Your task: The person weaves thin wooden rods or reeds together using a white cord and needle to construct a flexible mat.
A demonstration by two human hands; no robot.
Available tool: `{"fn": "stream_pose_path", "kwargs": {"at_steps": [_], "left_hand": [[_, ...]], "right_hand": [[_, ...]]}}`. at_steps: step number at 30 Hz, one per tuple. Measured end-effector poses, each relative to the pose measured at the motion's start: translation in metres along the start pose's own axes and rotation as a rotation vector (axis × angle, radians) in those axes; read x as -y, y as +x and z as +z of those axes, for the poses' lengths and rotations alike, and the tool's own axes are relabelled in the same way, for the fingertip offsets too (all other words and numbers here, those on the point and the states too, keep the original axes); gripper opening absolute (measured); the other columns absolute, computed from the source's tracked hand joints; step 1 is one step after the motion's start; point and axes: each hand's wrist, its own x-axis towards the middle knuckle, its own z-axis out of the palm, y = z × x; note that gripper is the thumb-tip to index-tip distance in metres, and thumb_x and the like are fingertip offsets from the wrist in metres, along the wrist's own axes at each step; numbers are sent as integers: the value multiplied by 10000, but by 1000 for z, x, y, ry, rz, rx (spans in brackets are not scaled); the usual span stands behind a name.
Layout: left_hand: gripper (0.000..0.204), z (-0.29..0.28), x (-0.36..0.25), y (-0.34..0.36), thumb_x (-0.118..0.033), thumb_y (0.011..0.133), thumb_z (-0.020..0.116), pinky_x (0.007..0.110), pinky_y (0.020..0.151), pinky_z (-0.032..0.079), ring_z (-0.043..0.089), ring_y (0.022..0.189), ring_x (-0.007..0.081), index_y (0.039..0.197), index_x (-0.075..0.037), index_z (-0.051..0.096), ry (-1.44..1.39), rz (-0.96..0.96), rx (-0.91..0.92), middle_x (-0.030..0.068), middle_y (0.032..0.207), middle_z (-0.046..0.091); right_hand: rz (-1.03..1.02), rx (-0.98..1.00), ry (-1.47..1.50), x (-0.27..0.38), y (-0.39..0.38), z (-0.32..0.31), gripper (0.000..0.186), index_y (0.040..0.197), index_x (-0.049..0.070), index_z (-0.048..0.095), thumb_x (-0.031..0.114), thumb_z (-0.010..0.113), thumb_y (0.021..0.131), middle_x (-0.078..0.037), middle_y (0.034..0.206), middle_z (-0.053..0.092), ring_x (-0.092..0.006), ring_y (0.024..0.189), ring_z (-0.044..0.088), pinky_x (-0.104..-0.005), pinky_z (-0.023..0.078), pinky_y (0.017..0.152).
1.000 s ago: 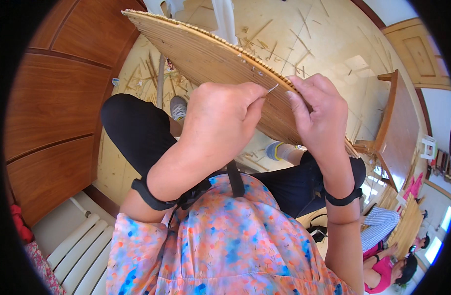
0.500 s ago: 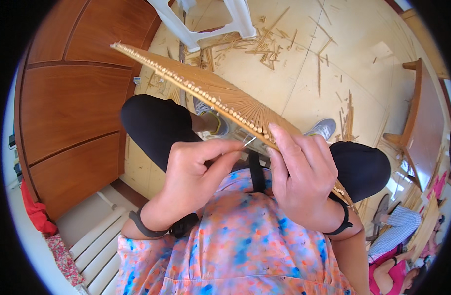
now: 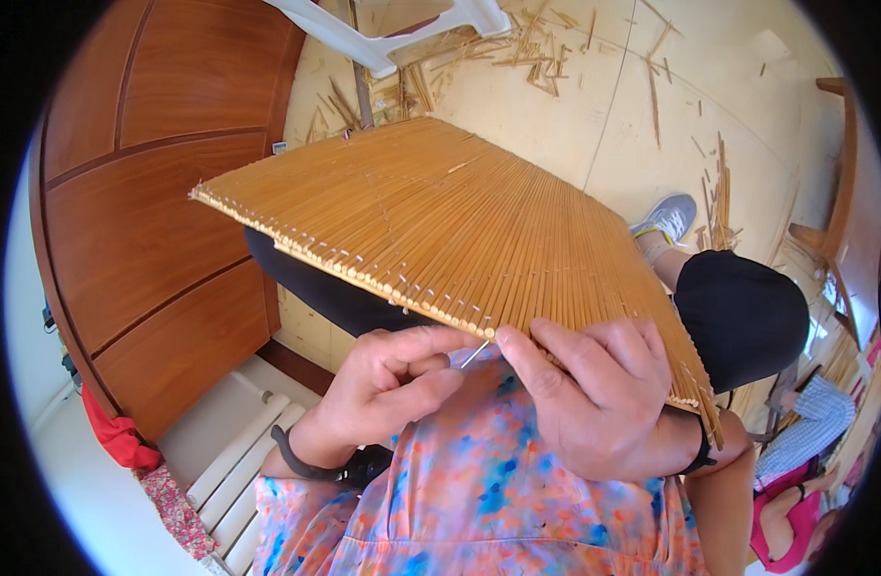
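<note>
A fan-shaped mat of thin tan reed stalks (image 3: 431, 202) lies tilted across my lap, its near edge showing a row of round cut ends and short pale stitches. My right hand (image 3: 594, 394) grips that edge near its right part, thumb in front and fingers over the top. At the edge, beside my right thumb, a thin metal needle (image 3: 475, 355) slants out. My left hand (image 3: 392, 389) is curled at it, the index fingertip by the stalk ends and the thumb at the needle's lower end. Any thread on the needle is too fine to make out.
A wooden cabinet (image 3: 186, 192) stands on the left, with a white slatted seat (image 3: 239, 470) below it. A white plastic stool (image 3: 402, 38) is ahead. Scattered stalk pieces (image 3: 546, 58) litter the tiled floor. At the lower right sits another person (image 3: 820, 422).
The mat has tipped so its broad face shows instead of mostly its edge. Both hands have moved slightly lower with it, and my left thumb and index finger have spread a little.
</note>
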Motion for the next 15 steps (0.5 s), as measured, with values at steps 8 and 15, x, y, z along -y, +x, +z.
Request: {"fn": "stream_pose_path", "kwargs": {"at_steps": [8,15], "left_hand": [[223,-4,2,-6,58,883,565,189,494,329,435,538,8,1102,69,604,-5,-39,4,-24,592,538],[134,2,11,-10,40,858,608,183,487,389,517,541,4,990,34,631,133,-25,-96,-6,613,613]], "right_hand": [[-27,66,40,8,-6,0,281,921,50,731,151,625,682,-68,847,635,-132,646,510,-250,338,511],[-115,70,49,0,-5,1,295,905,-1,717,158,594,688,-107,798,640,-146,656,520,-247,317,495]]}}
